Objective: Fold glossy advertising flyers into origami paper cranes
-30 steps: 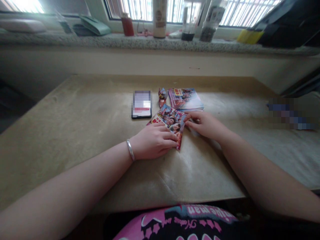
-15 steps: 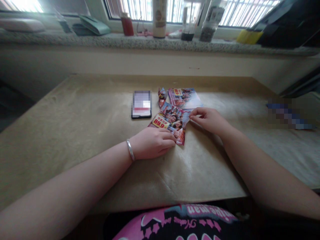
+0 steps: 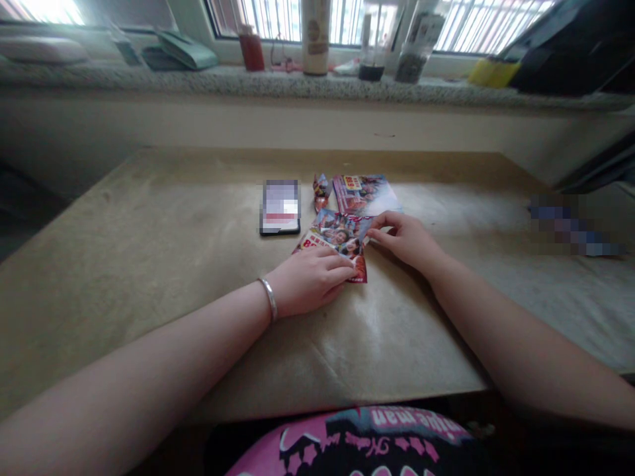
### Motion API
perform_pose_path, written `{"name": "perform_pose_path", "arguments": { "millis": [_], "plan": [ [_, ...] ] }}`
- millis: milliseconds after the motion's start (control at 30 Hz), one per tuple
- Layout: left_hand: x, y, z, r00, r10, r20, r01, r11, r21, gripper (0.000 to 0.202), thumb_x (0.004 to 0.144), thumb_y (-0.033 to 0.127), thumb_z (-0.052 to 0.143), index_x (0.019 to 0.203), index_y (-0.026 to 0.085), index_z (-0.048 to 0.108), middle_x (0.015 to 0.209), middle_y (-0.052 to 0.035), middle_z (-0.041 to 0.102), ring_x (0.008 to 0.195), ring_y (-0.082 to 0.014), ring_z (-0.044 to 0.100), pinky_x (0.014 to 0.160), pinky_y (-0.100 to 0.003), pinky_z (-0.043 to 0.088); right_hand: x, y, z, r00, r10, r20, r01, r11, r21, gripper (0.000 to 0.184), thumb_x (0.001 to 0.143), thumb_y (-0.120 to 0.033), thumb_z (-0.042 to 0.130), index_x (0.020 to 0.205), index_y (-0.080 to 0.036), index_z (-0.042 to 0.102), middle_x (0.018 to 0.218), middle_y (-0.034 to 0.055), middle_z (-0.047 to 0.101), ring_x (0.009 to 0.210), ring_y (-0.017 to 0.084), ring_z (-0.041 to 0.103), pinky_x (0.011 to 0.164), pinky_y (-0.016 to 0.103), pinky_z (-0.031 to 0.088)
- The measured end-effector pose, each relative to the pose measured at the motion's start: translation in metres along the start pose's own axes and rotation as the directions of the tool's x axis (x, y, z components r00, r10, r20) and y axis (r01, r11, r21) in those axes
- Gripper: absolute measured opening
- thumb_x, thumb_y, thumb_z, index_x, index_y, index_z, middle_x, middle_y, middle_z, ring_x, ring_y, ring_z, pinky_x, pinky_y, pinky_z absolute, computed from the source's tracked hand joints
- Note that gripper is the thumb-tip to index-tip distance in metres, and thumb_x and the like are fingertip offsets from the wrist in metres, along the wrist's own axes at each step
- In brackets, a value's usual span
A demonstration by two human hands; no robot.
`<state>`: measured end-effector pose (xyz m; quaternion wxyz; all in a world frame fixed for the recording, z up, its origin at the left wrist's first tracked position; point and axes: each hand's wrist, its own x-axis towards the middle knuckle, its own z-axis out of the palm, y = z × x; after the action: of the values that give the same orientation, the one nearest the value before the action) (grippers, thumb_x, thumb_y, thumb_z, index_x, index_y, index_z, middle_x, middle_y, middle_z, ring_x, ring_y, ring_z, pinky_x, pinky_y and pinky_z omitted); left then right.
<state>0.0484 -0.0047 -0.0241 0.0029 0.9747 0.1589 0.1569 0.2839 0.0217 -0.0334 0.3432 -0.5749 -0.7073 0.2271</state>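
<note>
**Flyer (image 3: 337,233) on the bench, both hands on it**

We have the flyer near the middle of the bench (image 3: 149,264), printed side up, set askew to the bench's edges. Left hand (image 3: 315,281) lies palm down over its near-left part, partly covering the yellow price label; left grip is open-fingered, pressing on the paper, not clamped. Silver bracelet (image 3: 268,299) on that wrist. Right hand (image 3: 409,241) has thumb and fingertips together, grip pinched on the flyer's right edge.

Just beyond the flyer, we see a small folded paper piece (image 3: 321,192) in similar colors. Right of that lies a matching printed stack (image 3: 364,193); we can't tell whether it touches the flyer. Phone (image 3: 280,206) sits left of the folded piece, screen pixelated. Red bottle (image 3: 252,51) stands on the stone windowsill (image 3: 228,82) behind the bench.
</note>
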Motion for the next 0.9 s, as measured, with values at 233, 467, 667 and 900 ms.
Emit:
{"name": "perform_pose_path", "arguments": {
  "millis": [233, 467, 667, 900],
  "plan": [
    [-0.001, -0.001, 0.001, 1.000, 0.028, -0.008, -0.028, 1.000, 0.015, 0.026, 0.090, 0.019, 0.045, 0.108, 0.016, 0.064, 0.115, -0.0056, 0.065, 0.099, -0.0207, 0.059, 0.090, -0.036, 0.050, -0.005, -0.010, 0.002, 0.989, -0.097, -0.111, 0.101, 0.994, 0.029, 0.012, 0.075, -0.032, 0.065, 0.080, -0.020, 0.065, 0.081, 0.0018, 0.069, 0.065, 0.014, 0.060, 0.064, 0.029, 0.049],
    [-0.001, -0.001, -0.001, 0.998, 0.053, -0.041, -0.052, 0.998, 0.042, 0.025, 0.090, 0.018, 0.045, 0.105, 0.018, 0.065, 0.110, -0.0045, 0.068, 0.093, -0.0184, 0.060, 0.085, -0.034, 0.050, -0.010, -0.017, 0.006, 0.978, -0.011, -0.208, 0.049, 0.983, 0.178, 0.040, 0.071, -0.034, 0.072, 0.105, -0.022, 0.055, 0.067, -0.0026, 0.066, 0.061, 0.015, 0.063, 0.061, 0.028, 0.049],
    [-0.001, 0.000, -0.003, 1.000, 0.012, -0.014, -0.012, 1.000, 0.023, 0.025, 0.091, 0.019, 0.044, 0.106, 0.019, 0.065, 0.111, -0.0039, 0.068, 0.096, -0.0185, 0.060, 0.086, -0.033, 0.049, -0.011, -0.018, 0.007, 0.988, 0.068, -0.142, -0.020, 0.949, 0.313, 0.025, 0.074, -0.040, 0.067, 0.071, -0.020, 0.052, 0.064, 0.0009, 0.067, 0.059, 0.015, 0.064, 0.056, 0.026, 0.047],
    [-0.001, -0.002, -0.003, 0.998, -0.070, 0.001, 0.070, 0.998, -0.010, 0.025, 0.092, 0.025, 0.044, 0.102, 0.019, 0.067, 0.108, -0.0047, 0.068, 0.098, -0.0191, 0.059, 0.090, -0.036, 0.047, -0.015, -0.020, 0.004, 0.986, 0.032, -0.165, -0.010, 0.991, 0.136, 0.025, 0.080, -0.040, 0.061, 0.068, -0.020, 0.054, 0.062, 0.0011, 0.068, 0.055, 0.014, 0.063, 0.055, 0.026, 0.045]
  ]
}}
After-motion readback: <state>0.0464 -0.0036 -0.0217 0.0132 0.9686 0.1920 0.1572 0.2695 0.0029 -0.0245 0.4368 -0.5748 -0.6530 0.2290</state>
